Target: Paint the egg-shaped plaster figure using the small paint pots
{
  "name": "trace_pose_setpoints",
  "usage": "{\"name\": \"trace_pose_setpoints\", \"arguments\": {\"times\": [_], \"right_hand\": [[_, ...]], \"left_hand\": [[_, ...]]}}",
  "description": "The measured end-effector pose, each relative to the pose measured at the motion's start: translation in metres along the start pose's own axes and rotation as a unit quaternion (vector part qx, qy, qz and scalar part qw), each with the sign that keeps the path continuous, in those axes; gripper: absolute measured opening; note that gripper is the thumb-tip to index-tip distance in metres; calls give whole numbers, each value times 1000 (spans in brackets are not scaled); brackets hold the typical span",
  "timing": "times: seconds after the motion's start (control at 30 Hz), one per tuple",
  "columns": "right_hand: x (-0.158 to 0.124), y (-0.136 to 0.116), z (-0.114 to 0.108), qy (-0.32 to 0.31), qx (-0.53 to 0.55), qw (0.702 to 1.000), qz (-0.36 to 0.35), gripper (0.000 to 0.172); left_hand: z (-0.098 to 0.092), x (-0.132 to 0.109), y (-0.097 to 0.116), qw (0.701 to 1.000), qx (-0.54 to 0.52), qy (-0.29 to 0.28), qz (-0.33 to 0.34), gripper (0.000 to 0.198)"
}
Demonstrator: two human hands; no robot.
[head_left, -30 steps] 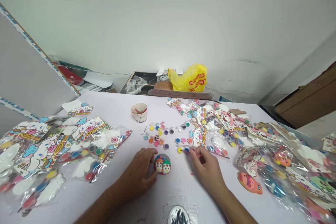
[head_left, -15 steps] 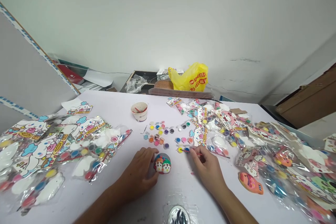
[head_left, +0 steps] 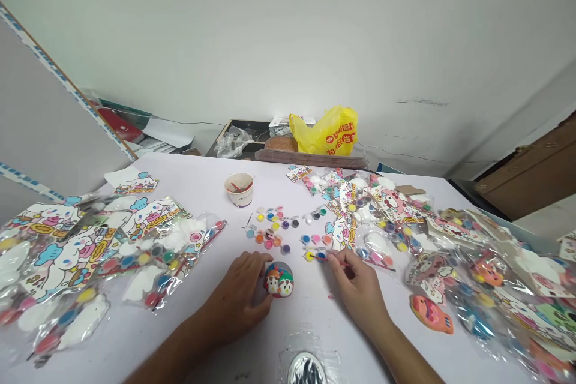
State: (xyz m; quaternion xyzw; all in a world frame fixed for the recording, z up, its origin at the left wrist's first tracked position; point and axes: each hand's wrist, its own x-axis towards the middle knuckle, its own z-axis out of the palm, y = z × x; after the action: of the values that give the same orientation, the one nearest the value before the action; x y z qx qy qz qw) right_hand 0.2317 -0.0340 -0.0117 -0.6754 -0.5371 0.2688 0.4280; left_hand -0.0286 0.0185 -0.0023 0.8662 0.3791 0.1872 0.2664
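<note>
The person's left hand (head_left: 240, 291) curves around the left edge of a small rounded piece painted with two white-faced figures in orange and green (head_left: 279, 281), thumb and fingertips closed lightly on it where it lies on the white table (head_left: 193, 177). The right hand (head_left: 357, 288) pinches a thin dark-red paintbrush (head_left: 321, 259) between thumb and fingers, its tip at a small round pot of yellow paint (head_left: 308, 255); whether the bristles touch the paint is too small to tell. More small multicoloured paint pots (head_left: 268, 239) sit in clusters beyond the painted piece, and a white paper cup (head_left: 243, 197) with a red stick-like tool inside stands behind them. Clear plastic packets of white shapes, paints and cartoon cards (head_left: 74, 261) cover the table's left side, with similar packets on the right. An orange-and-pink fish-shaped piece (head_left: 431, 314) lies right of the right hand, and an oval, silvery reflective object (head_left: 306, 370) lies at the near edge of view, between the forearms.
</note>
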Motion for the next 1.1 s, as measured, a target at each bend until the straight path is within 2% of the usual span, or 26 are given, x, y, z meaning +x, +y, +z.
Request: {"name": "trace_pose_setpoints", "arguments": {"times": [0.37,0.63,0.9,1.1], "right_hand": [[0,-3,-1,-10,0,1000,-1,41],[0,-4,-2,-4,3,1000,-3,41],[0,-5,-3,15,23,1000,-9,41],[-1,-6,-3,11,48,999,-19,39]], "left_hand": [[-3,1,3,1000,-5,-1,13,46],[4,-2,-3,1000,23,5,2,53],[0,6,13,997,71,-25,-26,60],[6,13,20,996,79,-1,-48,43]]}}
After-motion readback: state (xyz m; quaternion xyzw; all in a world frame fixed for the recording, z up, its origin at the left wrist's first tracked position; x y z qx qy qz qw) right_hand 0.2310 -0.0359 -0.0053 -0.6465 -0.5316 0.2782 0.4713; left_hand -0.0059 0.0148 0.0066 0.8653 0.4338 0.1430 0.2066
